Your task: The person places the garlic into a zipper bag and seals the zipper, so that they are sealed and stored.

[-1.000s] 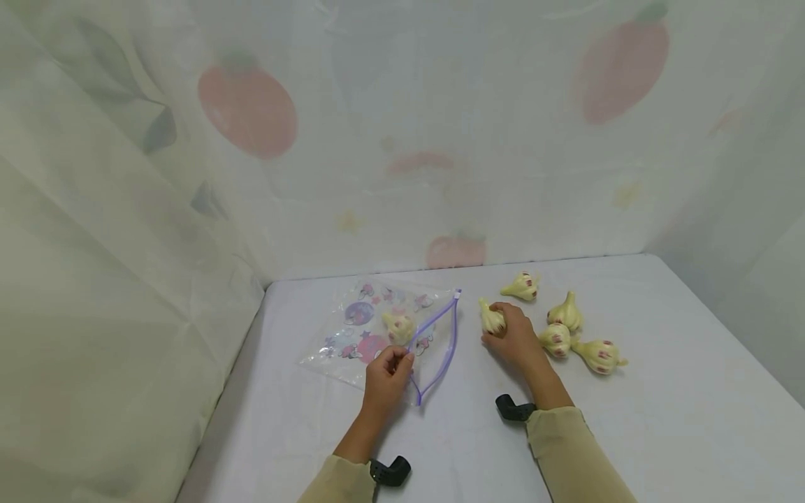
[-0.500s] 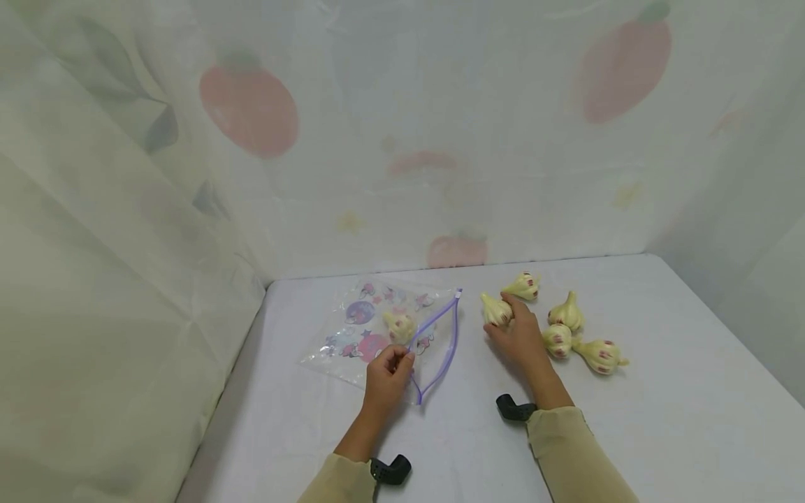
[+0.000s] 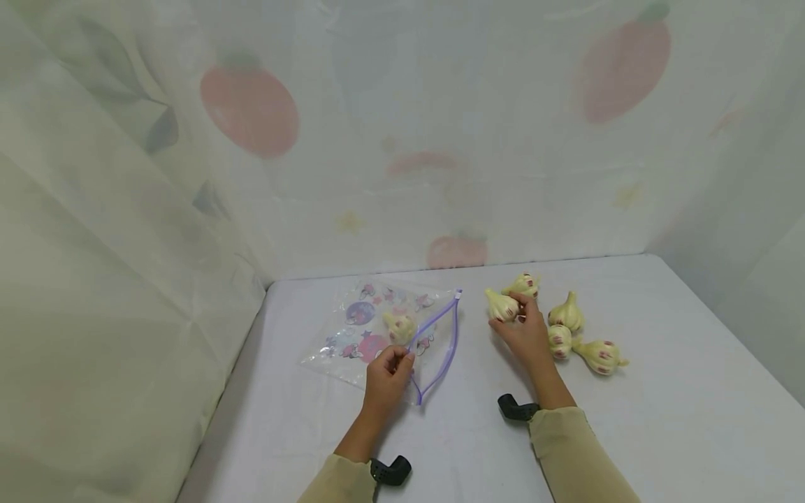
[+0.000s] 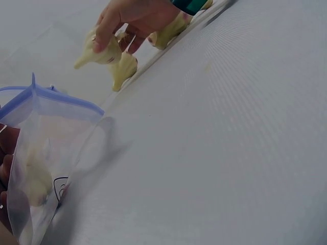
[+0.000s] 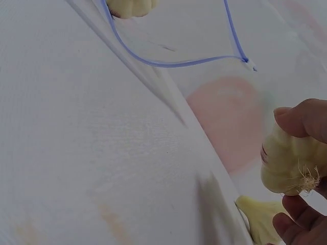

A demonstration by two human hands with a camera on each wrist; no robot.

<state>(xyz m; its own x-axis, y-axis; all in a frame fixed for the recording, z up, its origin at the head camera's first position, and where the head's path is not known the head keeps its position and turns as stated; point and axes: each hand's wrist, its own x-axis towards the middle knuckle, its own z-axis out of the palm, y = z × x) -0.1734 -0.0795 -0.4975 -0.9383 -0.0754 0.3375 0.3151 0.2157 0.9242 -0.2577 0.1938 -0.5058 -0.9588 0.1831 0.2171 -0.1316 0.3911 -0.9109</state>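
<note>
My left hand (image 3: pixel 386 383) pinches the near side of the mouth of a clear zip bag (image 3: pixel 342 328) with purple edging and printed cartoon figures. Its mouth gapes toward the right, and one garlic bulb (image 3: pixel 400 327) lies inside. To the right, my right hand (image 3: pixel 528 337) grips another garlic bulb (image 3: pixel 501 306) between thumb and fingers, its neck pointing left. The right wrist view shows the thumb over this held bulb (image 5: pixel 288 161), with the root tuft facing the camera. Just behind it sits a further garlic bulb (image 3: pixel 523 283), partly covered in the head view.
Several garlic bulbs (image 3: pixel 602 357) cluster on the white table (image 3: pixel 679 391) to the right of my right hand. A patterned curtain (image 3: pixel 352 154) hangs along the table's back edge, and more cloth (image 3: pixel 126 314) drapes on the left.
My right hand has shifted slightly right and away from me with the garlic bulb, whose neck has swung further left. The left hand and the bag have stayed in place.
</note>
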